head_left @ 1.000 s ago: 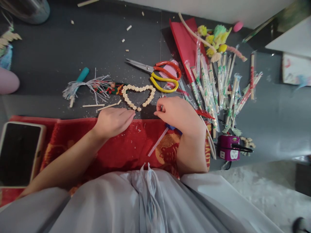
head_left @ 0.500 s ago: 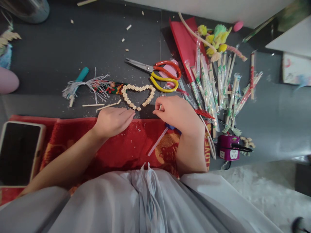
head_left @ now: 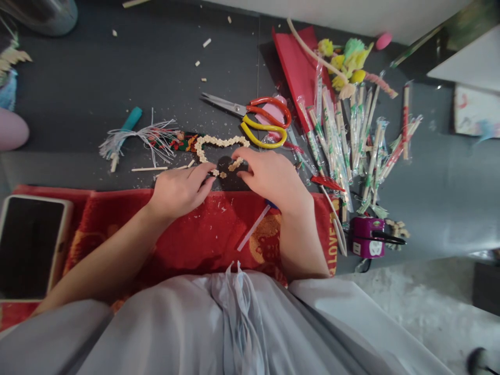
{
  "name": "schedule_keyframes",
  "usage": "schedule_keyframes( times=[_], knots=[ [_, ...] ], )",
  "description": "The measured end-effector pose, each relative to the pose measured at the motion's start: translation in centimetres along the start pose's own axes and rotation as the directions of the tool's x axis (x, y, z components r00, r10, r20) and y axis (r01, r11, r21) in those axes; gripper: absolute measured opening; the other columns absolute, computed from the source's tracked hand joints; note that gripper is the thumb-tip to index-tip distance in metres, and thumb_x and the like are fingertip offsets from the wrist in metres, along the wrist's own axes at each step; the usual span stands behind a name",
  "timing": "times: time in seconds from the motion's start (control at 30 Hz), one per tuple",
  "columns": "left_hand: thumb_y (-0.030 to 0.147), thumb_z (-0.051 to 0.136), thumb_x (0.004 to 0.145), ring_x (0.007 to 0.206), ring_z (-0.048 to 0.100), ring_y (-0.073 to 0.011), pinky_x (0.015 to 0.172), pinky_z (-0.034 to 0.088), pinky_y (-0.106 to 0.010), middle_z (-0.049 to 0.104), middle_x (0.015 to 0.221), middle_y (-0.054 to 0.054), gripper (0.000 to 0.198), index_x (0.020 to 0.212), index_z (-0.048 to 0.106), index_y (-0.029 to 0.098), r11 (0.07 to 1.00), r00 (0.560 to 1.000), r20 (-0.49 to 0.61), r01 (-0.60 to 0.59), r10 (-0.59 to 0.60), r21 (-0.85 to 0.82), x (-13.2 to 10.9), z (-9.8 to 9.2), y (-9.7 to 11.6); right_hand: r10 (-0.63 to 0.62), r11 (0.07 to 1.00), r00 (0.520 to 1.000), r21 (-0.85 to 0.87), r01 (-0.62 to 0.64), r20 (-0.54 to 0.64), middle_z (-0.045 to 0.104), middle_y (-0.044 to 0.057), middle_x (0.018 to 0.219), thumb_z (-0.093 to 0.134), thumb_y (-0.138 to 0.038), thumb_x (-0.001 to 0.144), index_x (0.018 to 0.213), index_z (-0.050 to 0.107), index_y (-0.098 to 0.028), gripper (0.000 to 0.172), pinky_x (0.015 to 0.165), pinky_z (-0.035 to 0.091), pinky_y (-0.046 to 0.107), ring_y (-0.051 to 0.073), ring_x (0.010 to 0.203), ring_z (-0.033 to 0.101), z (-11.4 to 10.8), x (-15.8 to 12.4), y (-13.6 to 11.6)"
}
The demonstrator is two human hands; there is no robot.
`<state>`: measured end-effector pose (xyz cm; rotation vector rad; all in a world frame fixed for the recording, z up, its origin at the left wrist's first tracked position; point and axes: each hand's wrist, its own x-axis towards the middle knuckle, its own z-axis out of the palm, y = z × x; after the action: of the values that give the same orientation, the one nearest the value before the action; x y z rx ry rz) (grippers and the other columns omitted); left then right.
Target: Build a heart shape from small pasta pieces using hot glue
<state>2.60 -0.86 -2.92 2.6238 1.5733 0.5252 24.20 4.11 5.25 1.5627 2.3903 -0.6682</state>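
A heart-shaped outline (head_left: 222, 141) of small pale pieces, like short bits of stick, lies on the dark table with its lower point broken by gaps. A loose pale piece (head_left: 223, 175) sits at that point. My left hand (head_left: 177, 190) has thumb and forefinger about the heart's lower left end. With the thumb outside and a forefinger inside, my right hand (head_left: 273, 177) takes the heart's lower right side and hides part of it. Scissors (head_left: 239, 109) with red and yellow handles lie open just behind. Thin pale sticks (head_left: 149, 169) lie beside my left hand.
Several wrapped chopstick packs (head_left: 332, 130) and a red folder (head_left: 291, 62) are on the right. A purple plug adapter (head_left: 367, 238) stands near the right edge. A phone (head_left: 33, 247) rests on the red towel (head_left: 187, 234). White strands (head_left: 156, 135) and stick scraps lie left and behind.
My right hand has moved left onto the heart's right side; the small stick piece it held no longer shows in its fingers. My left hand's fingers have opened and moved onto the heart's left end.
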Motion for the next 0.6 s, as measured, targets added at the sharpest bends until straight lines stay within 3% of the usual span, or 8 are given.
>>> schedule_keyframes(
  times=[0.13, 0.37, 0.6],
  knots=[
    [0.035, 0.045, 0.105, 0.063, 0.074, -0.021, 0.053, 0.043, -0.031, 0.075, 0.068, -0.004, 0.036, 0.121, 0.074, 0.022, 0.998, 0.994, 0.085, 0.066, -0.064, -0.023, 0.0, 0.2, 0.0, 0.001, 1.0, 1.0, -0.026, -0.001, 0.002, 0.08, 0.011, 0.115, 0.05, -0.016, 0.098, 0.138, 0.066, -0.024, 0.044, 0.076, 0.042, 0.032, 0.027, 0.103, 0.072, 0.2, 0.3, -0.1],
    [0.036, 0.04, 0.107, 0.073, 0.078, -0.0241, 0.056, 0.046, -0.033, 0.083, 0.091, -0.008, 0.042, 0.128, 0.074, 0.023, 0.996, 0.985, 0.153, 0.084, -0.083, -0.001, 0.2, 0.3, -0.1, -0.049, 0.998, 0.998, -0.028, 0.049, -0.033, 0.08, 0.008, 0.107, 0.044, -0.015, 0.099, 0.123, 0.071, -0.025, 0.038, 0.069, 0.033, 0.031, 0.024, 0.094, 0.071, 1.0, 0.8, 0.1],
    [0.035, 0.039, 0.108, 0.071, 0.078, -0.0233, 0.055, 0.045, -0.032, 0.083, 0.093, -0.006, 0.043, 0.128, 0.075, 0.024, 0.998, 0.989, 0.139, 0.052, -0.057, 0.038, 0.5, 0.5, -0.1, -0.08, 0.997, 0.996, -0.011, 0.08, -0.032, 0.08, 0.007, 0.105, 0.044, -0.017, 0.1, 0.118, 0.073, -0.025, 0.035, 0.069, 0.029, 0.031, 0.022, 0.091, 0.068, 1.2, 1.0, -0.1]
  ],
)
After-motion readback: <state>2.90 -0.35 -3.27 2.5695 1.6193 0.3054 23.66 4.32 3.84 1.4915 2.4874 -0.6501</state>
